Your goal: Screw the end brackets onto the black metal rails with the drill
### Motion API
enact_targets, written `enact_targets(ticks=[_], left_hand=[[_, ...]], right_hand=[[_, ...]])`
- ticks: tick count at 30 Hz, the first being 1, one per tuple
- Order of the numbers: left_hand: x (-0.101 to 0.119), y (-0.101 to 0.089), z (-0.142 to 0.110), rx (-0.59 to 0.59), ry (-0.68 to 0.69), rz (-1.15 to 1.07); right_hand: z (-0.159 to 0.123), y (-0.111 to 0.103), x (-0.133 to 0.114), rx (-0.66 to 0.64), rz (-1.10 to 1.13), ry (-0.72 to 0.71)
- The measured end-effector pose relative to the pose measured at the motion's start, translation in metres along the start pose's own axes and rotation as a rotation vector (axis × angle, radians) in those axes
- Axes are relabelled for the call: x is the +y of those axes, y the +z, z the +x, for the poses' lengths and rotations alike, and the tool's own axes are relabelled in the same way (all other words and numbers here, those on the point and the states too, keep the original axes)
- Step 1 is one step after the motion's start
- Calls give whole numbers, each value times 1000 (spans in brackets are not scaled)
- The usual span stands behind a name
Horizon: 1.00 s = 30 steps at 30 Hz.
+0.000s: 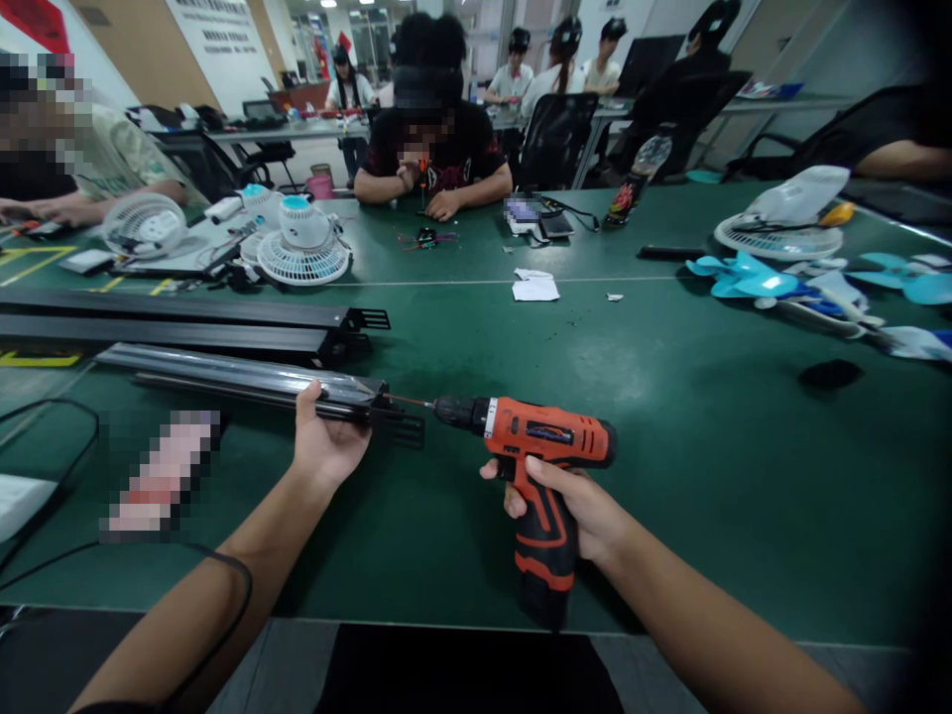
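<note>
My right hand (565, 496) grips an orange and black cordless drill (554, 433) by its handle, a finger at the trigger. From the drill's chuck a long thin bit (408, 401) points left and meets the end of a long dark metal bar (223, 372), which looks wrapped in clear plastic. My left hand (331, 446) is closed around that bar near its right end, thumb on top and fingers underneath. A slotted black bracket (402, 428) sticks out from the bar's end. Whether the bit's tip sits in a screw, I cannot tell.
More long black bars (171, 322) lie behind mine. At the left rest a blurred phone (168, 471) and a black cable (230, 565). White fan parts (304, 248) and blue fan blades (751, 276) lie on the green table (669, 535). A person (431, 129) works opposite.
</note>
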<state>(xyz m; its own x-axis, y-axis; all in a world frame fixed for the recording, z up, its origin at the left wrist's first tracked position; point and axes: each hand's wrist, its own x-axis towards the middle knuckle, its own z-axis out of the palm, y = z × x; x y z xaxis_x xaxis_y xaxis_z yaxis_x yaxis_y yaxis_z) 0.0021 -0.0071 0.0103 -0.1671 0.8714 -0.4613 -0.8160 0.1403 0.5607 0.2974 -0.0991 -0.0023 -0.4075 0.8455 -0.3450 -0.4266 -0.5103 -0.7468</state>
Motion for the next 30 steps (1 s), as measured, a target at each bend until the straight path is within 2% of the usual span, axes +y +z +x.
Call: enact_targets(ticks=[4, 9, 21, 30], left_hand=[[1, -1, 1, 6, -7, 11], [1, -2, 1, -4, -7, 6], [1, -5, 5, -3, 7, 9], [0, -1, 3, 44, -2, -2]], right_hand=[[0, -1, -1, -60, 56, -24], [-1, -2, -3, -115, 72, 31], [-1, -4, 1, -131, 35, 12], [-3, -1, -2, -105, -32, -5]])
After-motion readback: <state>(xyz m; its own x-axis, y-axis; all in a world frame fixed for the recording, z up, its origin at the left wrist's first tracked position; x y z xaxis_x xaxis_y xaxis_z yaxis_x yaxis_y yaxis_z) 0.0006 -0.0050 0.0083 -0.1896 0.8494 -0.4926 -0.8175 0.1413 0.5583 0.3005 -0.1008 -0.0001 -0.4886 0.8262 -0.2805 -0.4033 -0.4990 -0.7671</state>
